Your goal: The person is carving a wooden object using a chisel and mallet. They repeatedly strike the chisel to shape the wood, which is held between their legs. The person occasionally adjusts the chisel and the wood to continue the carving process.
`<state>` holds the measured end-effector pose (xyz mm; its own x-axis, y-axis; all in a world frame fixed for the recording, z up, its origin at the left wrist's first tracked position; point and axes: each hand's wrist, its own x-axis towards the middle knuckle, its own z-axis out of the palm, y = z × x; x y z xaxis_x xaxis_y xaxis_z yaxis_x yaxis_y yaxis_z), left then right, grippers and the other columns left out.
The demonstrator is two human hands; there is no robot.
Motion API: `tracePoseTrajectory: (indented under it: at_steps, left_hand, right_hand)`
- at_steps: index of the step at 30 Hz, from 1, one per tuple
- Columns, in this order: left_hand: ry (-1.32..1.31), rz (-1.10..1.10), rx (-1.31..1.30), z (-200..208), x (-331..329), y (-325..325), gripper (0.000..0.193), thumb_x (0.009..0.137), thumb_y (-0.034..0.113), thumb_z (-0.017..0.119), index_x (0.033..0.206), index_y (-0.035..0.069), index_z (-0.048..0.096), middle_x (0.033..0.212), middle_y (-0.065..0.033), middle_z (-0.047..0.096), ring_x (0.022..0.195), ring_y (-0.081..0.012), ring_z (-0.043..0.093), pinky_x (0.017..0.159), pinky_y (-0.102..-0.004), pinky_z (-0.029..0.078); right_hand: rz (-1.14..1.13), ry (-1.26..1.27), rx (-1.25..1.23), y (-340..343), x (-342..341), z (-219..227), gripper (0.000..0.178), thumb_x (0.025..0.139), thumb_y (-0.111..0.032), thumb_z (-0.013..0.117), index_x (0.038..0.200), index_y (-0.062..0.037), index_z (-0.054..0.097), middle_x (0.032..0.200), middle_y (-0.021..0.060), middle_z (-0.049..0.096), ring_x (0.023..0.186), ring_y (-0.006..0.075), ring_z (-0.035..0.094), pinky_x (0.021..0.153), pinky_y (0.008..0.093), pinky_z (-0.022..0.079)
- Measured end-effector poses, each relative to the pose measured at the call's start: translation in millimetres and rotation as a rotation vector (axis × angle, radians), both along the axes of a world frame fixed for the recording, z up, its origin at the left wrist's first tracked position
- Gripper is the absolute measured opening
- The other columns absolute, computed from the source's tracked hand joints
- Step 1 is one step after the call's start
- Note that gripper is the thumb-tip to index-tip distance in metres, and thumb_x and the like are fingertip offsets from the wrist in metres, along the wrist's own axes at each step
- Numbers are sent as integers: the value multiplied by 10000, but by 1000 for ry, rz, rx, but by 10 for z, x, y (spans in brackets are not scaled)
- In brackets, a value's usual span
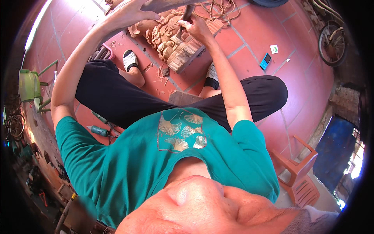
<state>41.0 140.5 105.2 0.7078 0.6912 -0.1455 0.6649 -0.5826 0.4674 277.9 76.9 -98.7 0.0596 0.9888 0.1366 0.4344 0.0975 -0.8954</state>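
A thick block of carved wood [165,36] with rounded relief shapes lies on the floor between my feet. My right hand [196,29] is closed around a dark chisel [187,14], its lower end down against the carving. At the upper edge of the picture my left hand [134,11] grips a smooth grey-brown wooden mallet [165,4], its thumb below the wood. The mallet reaches across toward the chisel's top end; whether they touch I cannot tell. Part of the left fingers is cut off by the picture's edge.
Wood chips [160,74] are scattered around the block. Tangled brown cord [230,11] lies beyond it. A blue phone [265,61] rests on the red tiles at right. Green power tools [98,130] lie by my left side, near a green stool [30,85]; a brown chair [298,171] stands right.
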Motion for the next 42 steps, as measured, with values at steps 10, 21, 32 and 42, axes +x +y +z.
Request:
tracePoseTrajectory:
  at_steps: [10,21,32,42]
  left_hand:
    - [-47,-108,187,-411,-91,175,728,862,386,729,1511,209,449,1016,-184,689,930,-233,663,821,-377,510]
    - [-200,-22,16,79,-1,-109,718,854,301,747,1459,30,471,1381,-239,535,1289,-331,516,1086,-416,398]
    - [5,-103,193,-198,-76,-2,714,885,394,722,1520,229,439,1016,-171,689,853,-189,635,774,-400,508]
    - [-182,-92,105,-47,49,-127,758,865,367,732,1500,95,420,1213,-232,634,1064,-284,620,930,-400,485]
  right_hand:
    - [6,-31,19,6,-22,13,373,882,-371,710,966,-9,680,860,128,706,809,257,682,740,395,501]
    - [45,249,-33,21,119,-141,310,886,-281,725,971,16,700,838,106,720,782,187,698,719,331,532]
    - [35,71,3,-87,41,45,346,875,-336,725,982,-8,714,861,109,718,823,214,696,734,359,523]
    - [24,137,-67,-49,123,-94,337,873,-333,733,990,-18,717,895,106,722,839,204,679,764,356,517]
